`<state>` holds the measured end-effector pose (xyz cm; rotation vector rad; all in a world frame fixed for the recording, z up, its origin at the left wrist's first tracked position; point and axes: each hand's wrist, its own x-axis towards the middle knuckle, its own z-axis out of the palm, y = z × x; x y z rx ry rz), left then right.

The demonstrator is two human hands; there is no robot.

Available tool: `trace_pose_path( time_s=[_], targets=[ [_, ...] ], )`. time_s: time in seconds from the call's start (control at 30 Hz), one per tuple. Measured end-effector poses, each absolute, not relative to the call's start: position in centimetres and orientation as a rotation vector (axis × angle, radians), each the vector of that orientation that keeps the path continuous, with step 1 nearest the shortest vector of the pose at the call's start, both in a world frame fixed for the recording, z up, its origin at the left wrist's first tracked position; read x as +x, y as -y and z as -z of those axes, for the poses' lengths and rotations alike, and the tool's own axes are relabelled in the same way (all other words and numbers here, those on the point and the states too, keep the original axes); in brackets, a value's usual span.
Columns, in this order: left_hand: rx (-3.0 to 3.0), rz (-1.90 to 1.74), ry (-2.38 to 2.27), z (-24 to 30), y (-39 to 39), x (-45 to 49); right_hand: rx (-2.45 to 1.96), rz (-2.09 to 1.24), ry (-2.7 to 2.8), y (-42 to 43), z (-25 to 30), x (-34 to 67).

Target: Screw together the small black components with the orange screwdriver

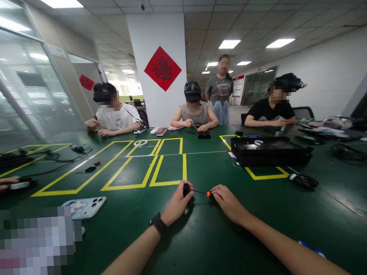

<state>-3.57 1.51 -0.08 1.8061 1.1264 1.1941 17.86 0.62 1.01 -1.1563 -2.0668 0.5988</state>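
I count two hands, my left hand (177, 205) and right hand (227, 202), one orange-tipped tool (186, 189), one black tray (270, 156); left of that tray one phone (85, 206), beyond it four people (195, 114), three seated, one standing, and two red signs (162, 68).

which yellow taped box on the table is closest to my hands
The lower middle box, straight ahead of your left hand; its near edge lies just beyond it. The others sit farther left, farther back, or right under the black tray.

My worktop (208, 244) is dark green with yellow box outlines; the part (186, 190) I hold is black, its tip (208, 193) bright orange
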Motion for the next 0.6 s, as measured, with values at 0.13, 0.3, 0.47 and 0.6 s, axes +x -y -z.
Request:
trace_pose_path(
  time_s=[0.13, 0.3, 0.47, 0.6],
  targets=[
    [1.808, -1.189, -1.137, -0.02, -1.48, -3.58, -1.169, -0.584, 2.058, -0.32, -1.19, 17.8],
    [1.81, -1.188, -1.118, -0.16, -1.35, -3.58, -1.199, -0.613, 2.053, -0.49, -1.11, 17.84],
    [1.812, -1.204, -1.103, -0.1, -1.4, -3.62, -1.155, -0.588, 2.059, -0.73, -0.84, 17.9],
    [1.824, -1.196, -1.103, -0.03, -1.46, -3.61, -1.172, -0.608, 2.037, -0.64, -0.92, 17.89]
  ],
)
